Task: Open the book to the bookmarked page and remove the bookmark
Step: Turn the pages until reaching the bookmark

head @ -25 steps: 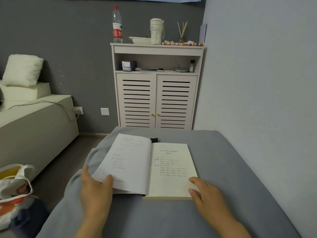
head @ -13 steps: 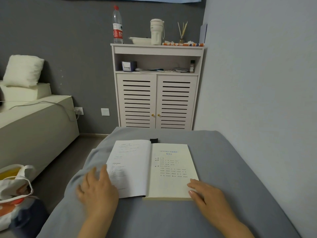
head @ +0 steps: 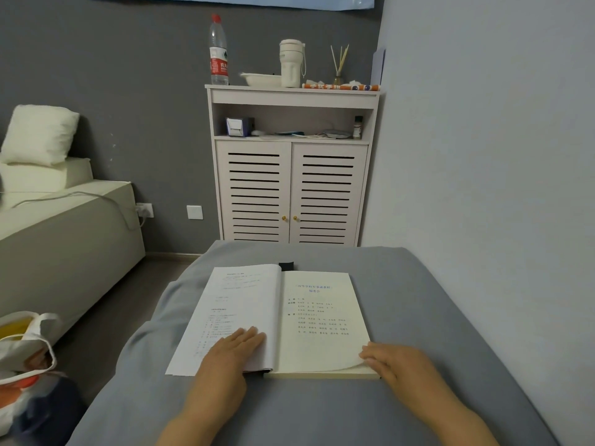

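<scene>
The book lies open on the grey bed, roughly midway between its side edges and toward the near end, spine running away from me. It is open at an early page, nearly all of its thickness stacked on the right. A small dark tab sticks out past the far end of the spine; I take it for the bookmark's end, though I cannot say how deep in the pages it sits.

My left hand rests flat, palm down and grip released, on the near part of the left-hand page, fingers lying toward the gutter. My right hand is at the near right corner of the book, its fingertips on the top leaf, which curls up slightly there. It looks like a light pinch on that corner, but I cannot tell for sure whether the grip has closed on the paper.

As I judge it, the bookmarked page has not been reached, so more leaves must go over. The risks I see: dragging the curled corner sideways could crease or tear the thin paper; lifting one leaf at a time could miss the marked spot; lifting too thick a block blindly could flip past the bookmark and let it slide out onto the bed. The soft bedding gives under pressure, so the book may shift if my left hand eases off.
</scene>
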